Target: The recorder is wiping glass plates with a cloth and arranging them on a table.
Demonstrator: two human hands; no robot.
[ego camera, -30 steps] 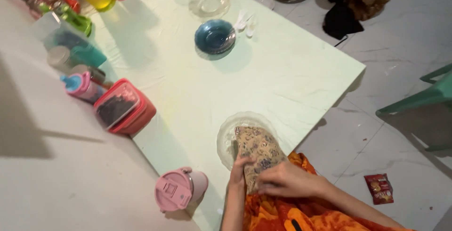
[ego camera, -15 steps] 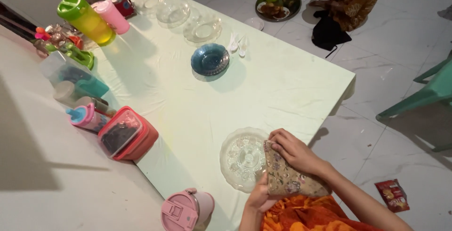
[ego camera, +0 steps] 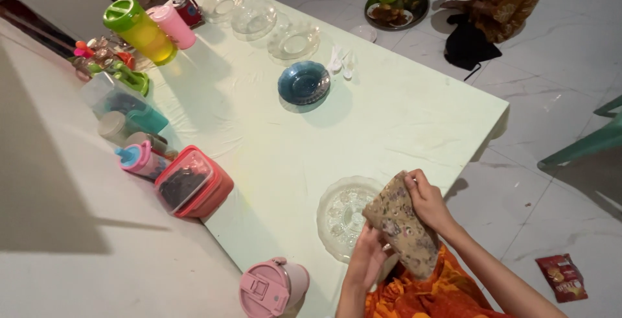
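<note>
The right hand grips the upper corner of a patterned brown cloth, fingers curled over its top edge. The left hand holds the same cloth from below, its fingers closed on the lower edge, so the cloth hangs stretched between the two hands, tilted, above the near edge of the table. The cloth's left side overlaps the rim of a clear patterned glass plate, which lies flat on the table just beside the left hand; whether the cloth touches the plate cannot be told. Below the hands shows orange patterned clothing.

Further out, a pink lidded mug stands at the near corner, and a red-rimmed container sits along the left edge. A blue glass bowl rests near the table's middle, well apart from the hands, with three clear glass dishes beyond it. A green-lidded yellow jug stands at the far left. A red snack packet lies on the tiled floor.
</note>
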